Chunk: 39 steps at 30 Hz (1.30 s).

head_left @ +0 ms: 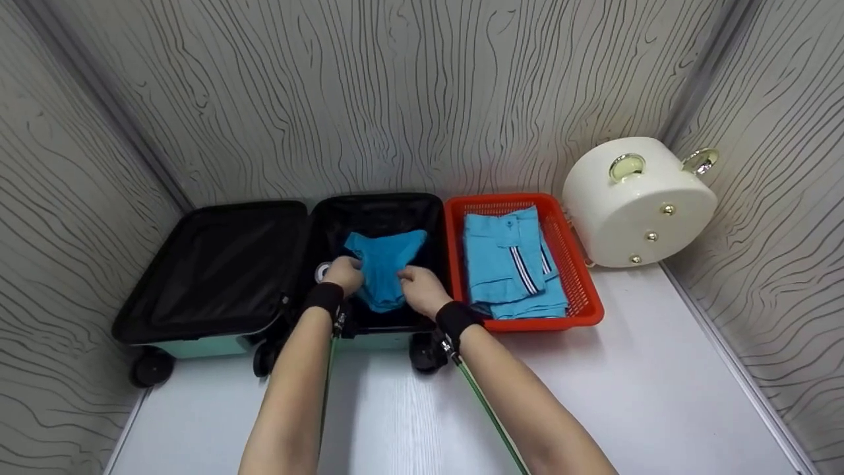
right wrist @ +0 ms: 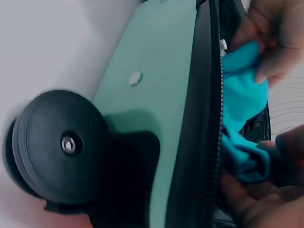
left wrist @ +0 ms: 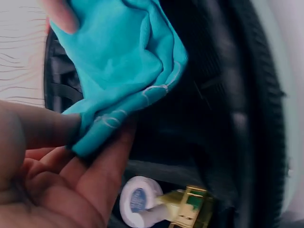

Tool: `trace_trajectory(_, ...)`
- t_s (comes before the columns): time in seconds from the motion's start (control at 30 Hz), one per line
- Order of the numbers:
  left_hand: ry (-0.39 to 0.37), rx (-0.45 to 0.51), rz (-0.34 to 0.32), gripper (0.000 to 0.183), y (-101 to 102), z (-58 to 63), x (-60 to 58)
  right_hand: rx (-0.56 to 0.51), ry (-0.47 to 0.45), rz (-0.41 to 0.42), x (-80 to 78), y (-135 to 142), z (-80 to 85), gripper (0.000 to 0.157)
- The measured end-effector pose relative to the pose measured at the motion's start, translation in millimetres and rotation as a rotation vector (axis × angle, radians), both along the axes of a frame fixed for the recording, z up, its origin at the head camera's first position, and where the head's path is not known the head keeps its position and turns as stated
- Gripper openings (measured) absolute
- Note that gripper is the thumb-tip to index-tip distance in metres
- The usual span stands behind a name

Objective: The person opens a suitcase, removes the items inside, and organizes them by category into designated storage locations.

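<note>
Though the left hand (head_left: 345,275) and right hand (head_left: 423,290) pinch a blue garment (head_left: 388,267), seemingly unsettled, over the suitcase (head_left: 376,214), a white item (left wrist: 137,202) already lies inside; folded clothes (head_left: 494,270) sit beside it.

From the head we look forward and down, well back; from each wrist we look close. All three share the blue cloth (head_left: 386,267): centre, upper left and right of frame respectively.

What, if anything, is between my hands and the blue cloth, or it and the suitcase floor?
Nothing visible. Your left hand and right hand hold the cloth over the open suitcase. A round white item lies left of the cloth, not visibly in the way; whatever is directly beneath the cloth is hidden.
</note>
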<state>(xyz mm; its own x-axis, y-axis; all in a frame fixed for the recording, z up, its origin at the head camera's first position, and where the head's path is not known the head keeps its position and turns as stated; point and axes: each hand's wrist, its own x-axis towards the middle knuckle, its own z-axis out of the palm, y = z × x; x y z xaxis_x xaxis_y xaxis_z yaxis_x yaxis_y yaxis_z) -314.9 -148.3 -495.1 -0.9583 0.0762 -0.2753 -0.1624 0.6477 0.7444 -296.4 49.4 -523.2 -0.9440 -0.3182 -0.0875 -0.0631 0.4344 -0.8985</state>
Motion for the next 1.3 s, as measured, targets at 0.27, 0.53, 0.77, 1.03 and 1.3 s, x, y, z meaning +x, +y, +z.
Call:
trace_trajectory(0.27, 0.072, 0.07, -0.015, 0.046, 15, 20.3, -5.8, 0.124, 0.169, 0.004, -5.8, 14, 13.0, 0.039)
trace_trajectory(0.53, 0.191, 0.18, -0.024, 0.043, 43, 44.5, -10.3, 0.145, 0.317, -0.05, -12.3, 39, 33.8, 0.039)
trace_trajectory(0.77, 0.275, 0.316, -0.039, 0.041, 67, 58.2, -10.7, 0.126, 0.357, -0.111, -16.9, 69, 53.1, 0.042)
trace_trajectory(1.03, 0.339, 0.419, -0.05, 0.041, 104, 60.3, -13.2, 0.159, 0.416, -0.19, -15.8, 110, 69.3, 0.045)
trace_trajectory(1.3, 0.342, 0.409, -0.077, 0.042, 151, 45.2, -17.4, 0.225, 0.388, -0.263, -11.4, 158, 67.8, 0.049)
